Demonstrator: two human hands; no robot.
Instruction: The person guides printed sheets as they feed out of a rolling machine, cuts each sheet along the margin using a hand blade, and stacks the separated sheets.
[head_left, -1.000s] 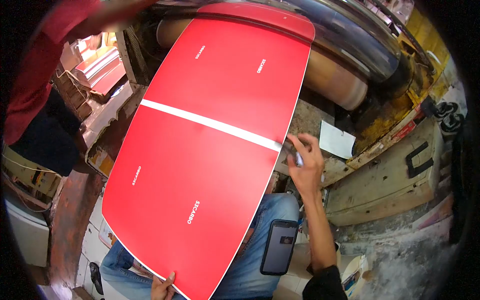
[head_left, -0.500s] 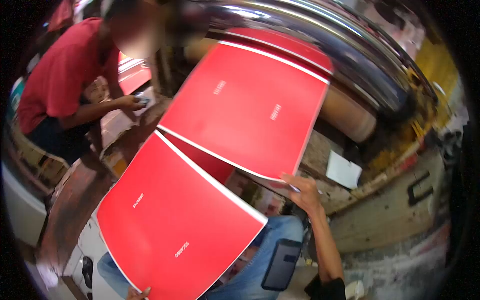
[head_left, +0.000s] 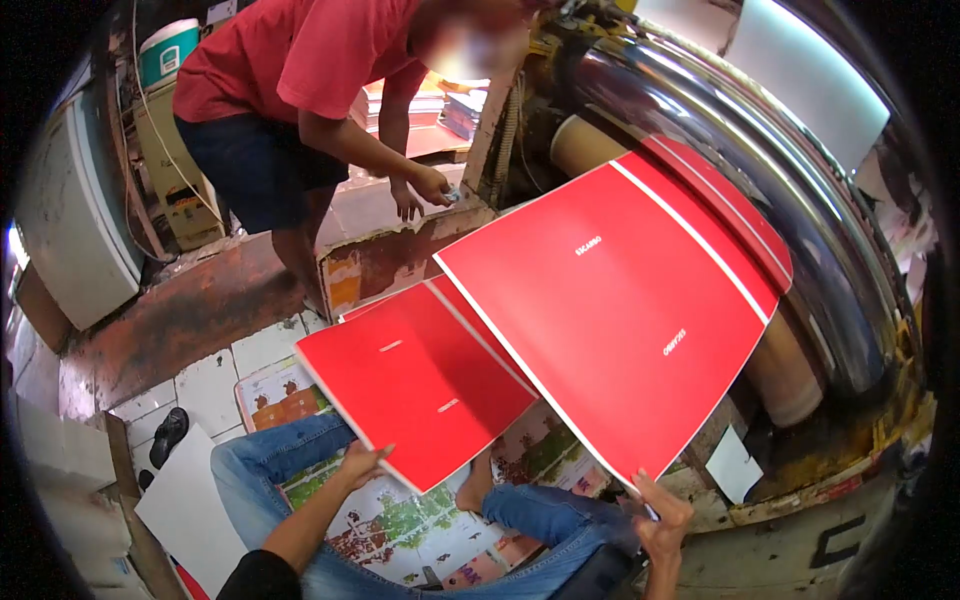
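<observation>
My left hand has its fingers closed on the near edge of a red sheet with white lettering and a white stripe, low over my lap. My right hand pinches the near corner of a second red sheet, which slopes up to the large shiny roller. A small pen-like object shows between the fingers of my right hand. The upper sheet partly overlaps the lower one, and its far end lies against the roller.
A person in a red shirt leans in at the upper left, hands near the wooden frame. A tan roller sits below the shiny one. White paper lies at the right. Printed sheets cover the floor beneath my legs.
The view has turned left. The lower red sheet has separated from the upper one and moved down and left with my left hand. My right hand has taken hold of the upper sheet's corner.
</observation>
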